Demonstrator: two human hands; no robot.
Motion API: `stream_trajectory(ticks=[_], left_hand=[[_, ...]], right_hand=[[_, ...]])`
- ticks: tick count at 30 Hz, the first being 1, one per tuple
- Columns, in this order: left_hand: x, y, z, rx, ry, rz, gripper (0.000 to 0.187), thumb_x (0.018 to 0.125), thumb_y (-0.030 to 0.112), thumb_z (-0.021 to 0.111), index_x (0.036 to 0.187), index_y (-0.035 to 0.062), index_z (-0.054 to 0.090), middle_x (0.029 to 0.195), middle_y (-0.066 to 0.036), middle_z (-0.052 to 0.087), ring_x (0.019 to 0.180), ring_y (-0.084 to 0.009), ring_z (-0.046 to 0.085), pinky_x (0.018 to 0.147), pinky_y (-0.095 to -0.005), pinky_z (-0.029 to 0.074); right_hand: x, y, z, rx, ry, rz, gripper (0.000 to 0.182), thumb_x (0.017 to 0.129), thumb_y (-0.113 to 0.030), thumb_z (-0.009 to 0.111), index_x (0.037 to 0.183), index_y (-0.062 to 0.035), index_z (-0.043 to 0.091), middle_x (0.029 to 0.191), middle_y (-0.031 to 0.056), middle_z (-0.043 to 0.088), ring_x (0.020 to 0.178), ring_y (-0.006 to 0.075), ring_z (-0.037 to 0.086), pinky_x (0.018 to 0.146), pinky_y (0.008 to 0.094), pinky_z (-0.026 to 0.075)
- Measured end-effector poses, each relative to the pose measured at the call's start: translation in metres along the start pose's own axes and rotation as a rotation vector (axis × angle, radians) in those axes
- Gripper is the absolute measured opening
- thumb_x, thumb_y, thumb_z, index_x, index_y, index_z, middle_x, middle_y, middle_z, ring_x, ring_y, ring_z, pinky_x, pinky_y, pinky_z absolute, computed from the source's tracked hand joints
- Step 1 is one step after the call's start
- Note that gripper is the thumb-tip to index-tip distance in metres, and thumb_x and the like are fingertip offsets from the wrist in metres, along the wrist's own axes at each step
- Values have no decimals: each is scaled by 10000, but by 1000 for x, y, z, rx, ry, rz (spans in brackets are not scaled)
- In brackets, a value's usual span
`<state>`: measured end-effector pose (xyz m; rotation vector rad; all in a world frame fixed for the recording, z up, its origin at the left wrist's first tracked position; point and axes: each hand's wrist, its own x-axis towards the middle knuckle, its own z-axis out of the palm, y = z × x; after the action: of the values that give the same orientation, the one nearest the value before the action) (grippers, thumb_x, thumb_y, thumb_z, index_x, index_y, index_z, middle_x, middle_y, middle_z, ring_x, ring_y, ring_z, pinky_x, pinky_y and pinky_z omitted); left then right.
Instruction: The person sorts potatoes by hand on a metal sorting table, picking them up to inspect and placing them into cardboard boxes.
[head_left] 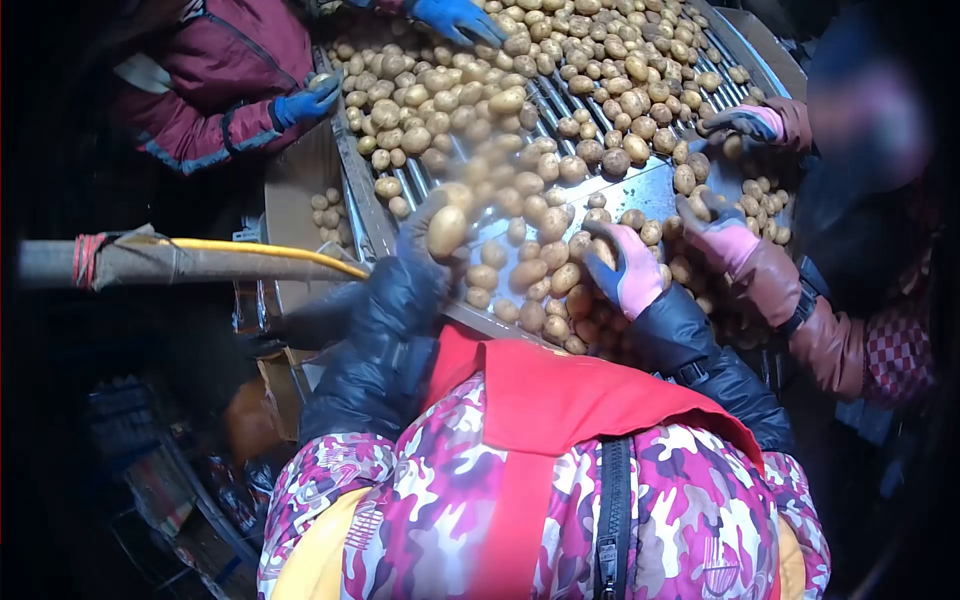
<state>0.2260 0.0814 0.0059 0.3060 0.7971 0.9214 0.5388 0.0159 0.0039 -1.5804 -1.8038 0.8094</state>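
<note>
My left hand [420, 226], in a dark glove smeared by motion, holds a large potato [446, 231] over the left edge of the sorting table. My right hand [634, 270] wears a pink and blue glove. Its fingers curve round another potato [603, 251] at the near end of the table. Loose potatoes [529, 273] lie between my two hands on the metal surface [640, 193]. Several of them are blurred near my left hand.
Metal rollers [550, 103] carry a heap of potatoes beyond. A co-worker's blue gloves [306, 101] are at the left, another's pink-grey gloves [728, 238] at the right. A pole with a yellow hose [250, 250] juts in from the left. A cardboard box [298, 185] stands beside the table.
</note>
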Motion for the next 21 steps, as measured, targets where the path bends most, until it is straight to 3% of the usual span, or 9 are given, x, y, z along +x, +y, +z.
stream_trajectory(ticks=[1,2,3,6,8,10,15,19,21], left_hand=[[-10,-11,15,31,-23,82,336,1007,238,633,1301,82,594,1114,-109,663,801,-194,648,589,-277,529],[-24,-30,35,46,-118,205,338,1021,225,613,1322,76,575,1163,-107,650,877,-195,650,668,-286,553],[-34,-45,50,35,-220,293,339,1036,212,593,1342,71,557,1212,-105,638,954,-196,652,746,-295,578],[-34,-78,36,-240,-423,161,339,1065,190,546,1375,56,523,1319,-106,611,1125,-205,644,910,-320,589],[-45,-81,32,43,-421,317,330,1050,198,568,1352,69,531,1292,-104,615,1133,-208,636,943,-331,570],[-58,-79,24,360,-327,485,322,1035,206,589,1329,82,540,1264,-102,619,1141,-211,628,977,-342,552],[-118,-51,-11,-278,-88,421,323,1029,267,584,1295,86,557,1274,-131,616,1181,-285,617,1013,-447,553],[-148,-27,-95,-883,97,414,360,984,340,618,1225,74,583,1239,-157,632,1185,-393,621,997,-540,571],[-137,4,-132,-752,477,663,399,926,351,670,1210,80,597,1207,-152,645,1163,-382,632,959,-534,585]], right_hand=[[5,-17,-1,52,4,2,454,935,-199,722,1345,-35,616,1297,186,639,1241,300,615,1063,399,472],[10,-35,-1,198,15,-81,466,949,-203,678,1373,-37,575,1250,225,629,1144,385,638,986,422,513],[12,-43,6,218,25,-130,469,951,-197,674,1378,-31,569,1243,226,629,1136,382,640,983,422,513],[19,-82,17,150,-63,-314,497,927,-185,693,1376,-25,554,1220,238,628,1101,394,640,966,430,517],[19,-100,29,35,-228,-474,580,845,-243,760,1354,-50,562,1259,247,607,1158,429,595,1005,475,484],[15,-112,37,-91,-289,-557,615,819,-278,776,1348,-48,561,1335,249,576,1211,442,560,1048,505,443],[10,-108,33,-48,-381,-524,584,884,-133,704,1436,-43,538,1385,215,588,1195,393,611,1045,443,476],[6,-57,35,-101,-222,-452,538,918,-197,671,1412,-24,545,1272,224,639,1174,417,610,1032,466,477],[-8,-46,34,-117,-259,-368,514,924,-233,669,1380,-22,563,1256,230,641,1166,431,608,1019,471,482]])
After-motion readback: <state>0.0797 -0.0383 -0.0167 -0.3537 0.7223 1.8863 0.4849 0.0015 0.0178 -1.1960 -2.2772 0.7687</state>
